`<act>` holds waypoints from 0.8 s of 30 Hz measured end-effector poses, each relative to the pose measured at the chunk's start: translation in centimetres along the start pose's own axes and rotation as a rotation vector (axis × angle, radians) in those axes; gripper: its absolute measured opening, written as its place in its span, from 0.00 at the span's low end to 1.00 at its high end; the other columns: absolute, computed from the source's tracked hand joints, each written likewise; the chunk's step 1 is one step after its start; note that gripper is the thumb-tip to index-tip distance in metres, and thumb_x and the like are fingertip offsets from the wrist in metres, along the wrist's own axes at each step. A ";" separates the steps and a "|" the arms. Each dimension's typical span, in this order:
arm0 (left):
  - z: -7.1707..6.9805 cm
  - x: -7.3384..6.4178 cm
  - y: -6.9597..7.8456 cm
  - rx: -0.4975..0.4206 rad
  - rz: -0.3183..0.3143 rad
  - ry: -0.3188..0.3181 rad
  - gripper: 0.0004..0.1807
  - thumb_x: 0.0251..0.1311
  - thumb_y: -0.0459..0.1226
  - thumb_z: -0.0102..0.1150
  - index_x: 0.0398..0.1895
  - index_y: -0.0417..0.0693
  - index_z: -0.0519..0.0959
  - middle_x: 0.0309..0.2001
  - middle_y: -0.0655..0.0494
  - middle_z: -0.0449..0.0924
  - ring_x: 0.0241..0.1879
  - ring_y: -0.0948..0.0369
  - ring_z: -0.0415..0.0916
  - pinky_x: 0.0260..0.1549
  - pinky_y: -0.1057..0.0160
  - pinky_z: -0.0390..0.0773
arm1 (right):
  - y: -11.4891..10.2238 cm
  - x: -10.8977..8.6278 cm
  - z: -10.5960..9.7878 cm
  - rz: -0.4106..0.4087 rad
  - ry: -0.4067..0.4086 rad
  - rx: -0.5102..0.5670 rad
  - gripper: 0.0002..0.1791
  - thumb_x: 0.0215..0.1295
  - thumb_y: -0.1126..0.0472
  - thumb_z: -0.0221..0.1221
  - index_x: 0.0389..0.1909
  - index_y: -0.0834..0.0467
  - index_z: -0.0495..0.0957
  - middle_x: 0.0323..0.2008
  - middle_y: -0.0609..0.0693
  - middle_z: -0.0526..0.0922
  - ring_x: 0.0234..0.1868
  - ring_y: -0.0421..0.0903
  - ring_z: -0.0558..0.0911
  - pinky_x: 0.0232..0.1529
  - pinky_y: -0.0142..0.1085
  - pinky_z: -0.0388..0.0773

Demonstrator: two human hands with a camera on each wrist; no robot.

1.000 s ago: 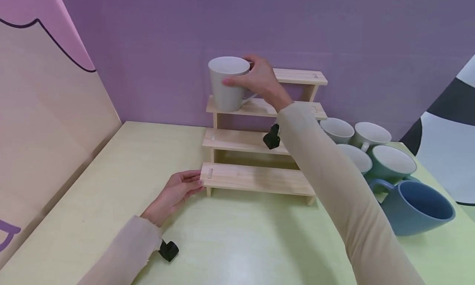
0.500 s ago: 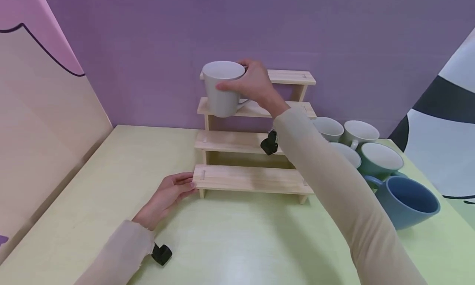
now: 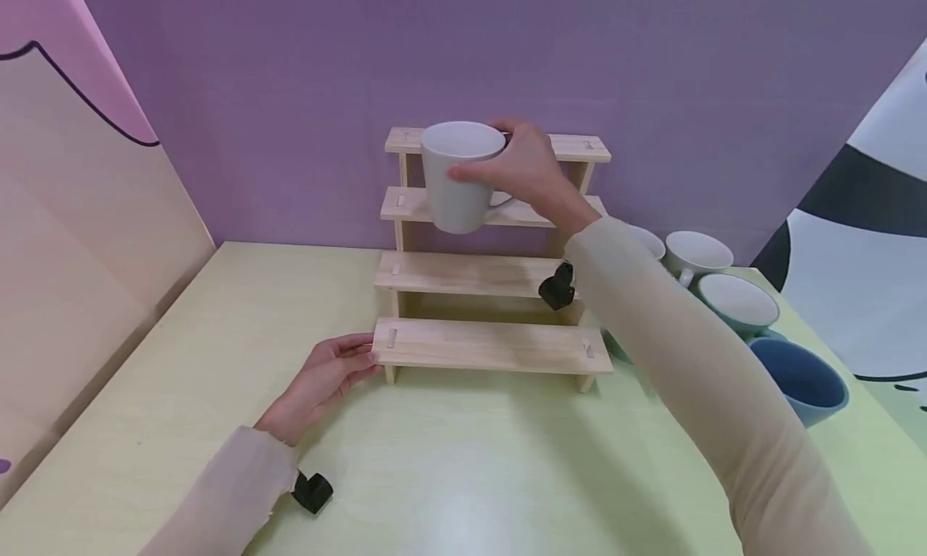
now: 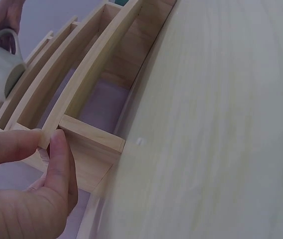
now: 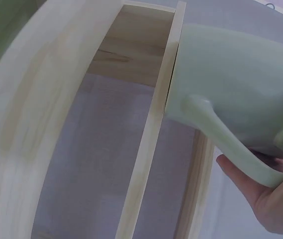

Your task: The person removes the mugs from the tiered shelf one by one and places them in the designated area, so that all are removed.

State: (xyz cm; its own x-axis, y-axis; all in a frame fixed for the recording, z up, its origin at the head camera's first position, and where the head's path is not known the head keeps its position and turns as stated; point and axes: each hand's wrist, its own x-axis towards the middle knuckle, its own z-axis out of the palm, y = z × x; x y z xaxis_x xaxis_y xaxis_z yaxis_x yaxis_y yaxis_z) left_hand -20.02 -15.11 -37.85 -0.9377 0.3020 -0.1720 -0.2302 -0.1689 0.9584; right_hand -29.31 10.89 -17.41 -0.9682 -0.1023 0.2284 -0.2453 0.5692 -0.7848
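My right hand (image 3: pixel 525 166) grips a white mug (image 3: pixel 458 182) near its rim, thumb on the front side. The mug is upright, its base overlapping the front edge of the third step of a four-step wooden display riser (image 3: pixel 478 274) in the head view. Its handle (image 5: pixel 231 142) points right, over the palm side in the right wrist view. My left hand (image 3: pixel 326 383) pinches the left end of the riser's lowest step between thumb and fingers, as the left wrist view shows close up (image 4: pixel 37 184).
Right of the riser stand several mugs: a white one (image 3: pixel 698 254), a green one (image 3: pixel 739 302) and a tilted blue one (image 3: pixel 804 379), partly hidden by my right sleeve (image 3: pixel 695 363). A purple wall (image 3: pixel 304 121) rises behind the riser. The pale tabletop (image 3: pixel 449 459) extends in front.
The mug in my right hand has moved from the left end of the third step toward the right, and slightly forward. My left hand keeps pinching the lowest step. The head view shifted slightly.
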 end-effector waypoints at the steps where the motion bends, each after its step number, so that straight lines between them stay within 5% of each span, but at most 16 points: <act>1: 0.0 0.0 0.0 0.000 -0.001 -0.004 0.27 0.65 0.21 0.44 0.66 0.22 0.54 0.42 0.53 0.73 0.38 0.68 0.78 0.44 0.74 0.82 | 0.1 -0.2 -0.2 0.005 0.004 -0.005 0.40 0.44 0.48 0.73 0.59 0.56 0.70 0.55 0.51 0.76 0.51 0.45 0.76 0.50 0.39 0.80; 16: -1.4 -0.4 -0.3 -0.020 0.047 -0.035 0.32 0.61 0.27 0.56 0.65 0.22 0.57 0.44 0.53 0.75 0.41 0.66 0.79 0.47 0.71 0.82 | 1.0 -2.6 -2.3 0.034 0.041 -0.041 0.41 0.44 0.48 0.73 0.60 0.56 0.69 0.56 0.53 0.75 0.52 0.47 0.76 0.53 0.43 0.78; 24: -1.3 -0.2 0.1 -0.003 -0.009 0.010 0.29 0.65 0.23 0.46 0.68 0.24 0.53 0.44 0.54 0.74 0.40 0.68 0.78 0.46 0.74 0.81 | 1.8 -3.8 -3.3 0.015 0.057 -0.011 0.40 0.44 0.50 0.73 0.60 0.56 0.70 0.55 0.53 0.76 0.51 0.47 0.77 0.51 0.42 0.78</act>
State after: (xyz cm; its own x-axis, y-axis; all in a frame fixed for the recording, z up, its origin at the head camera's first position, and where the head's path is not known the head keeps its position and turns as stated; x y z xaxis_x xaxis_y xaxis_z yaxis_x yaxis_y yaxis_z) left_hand -20.22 -16.43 -38.04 -0.9379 0.2946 -0.1831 -0.2397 -0.1689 0.9560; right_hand -25.95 15.03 -17.75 -0.9672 -0.0474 0.2496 -0.2302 0.5790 -0.7821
